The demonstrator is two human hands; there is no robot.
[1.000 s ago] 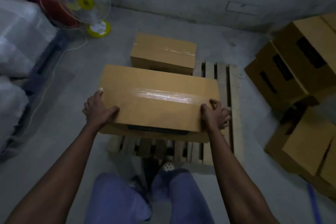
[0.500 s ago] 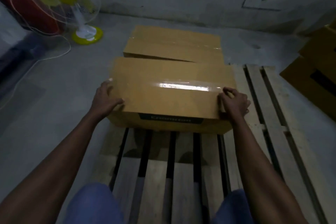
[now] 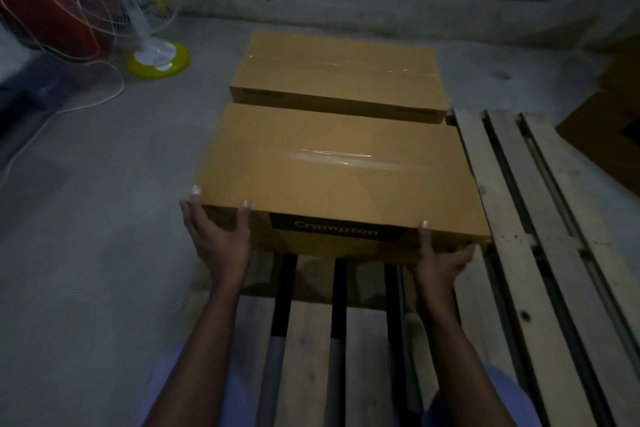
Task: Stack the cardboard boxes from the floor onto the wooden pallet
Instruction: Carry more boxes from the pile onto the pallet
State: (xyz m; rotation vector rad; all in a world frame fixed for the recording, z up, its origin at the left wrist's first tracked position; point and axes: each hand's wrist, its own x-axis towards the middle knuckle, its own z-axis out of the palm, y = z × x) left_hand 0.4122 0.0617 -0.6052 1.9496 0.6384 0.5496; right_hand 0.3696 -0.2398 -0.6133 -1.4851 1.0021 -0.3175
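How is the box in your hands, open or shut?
Shut. The box has its flaps lying flat, and shiny tape runs across its top seam.

Both arms stretched forward, left hand [image 3: 218,239] and right hand [image 3: 440,258] gripping the box [image 3: 332,177] at its near corners, thumbs up.

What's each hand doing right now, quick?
Left hand: holding the near cardboard box at its front left corner.
Right hand: holding the same box at its lower front right edge.
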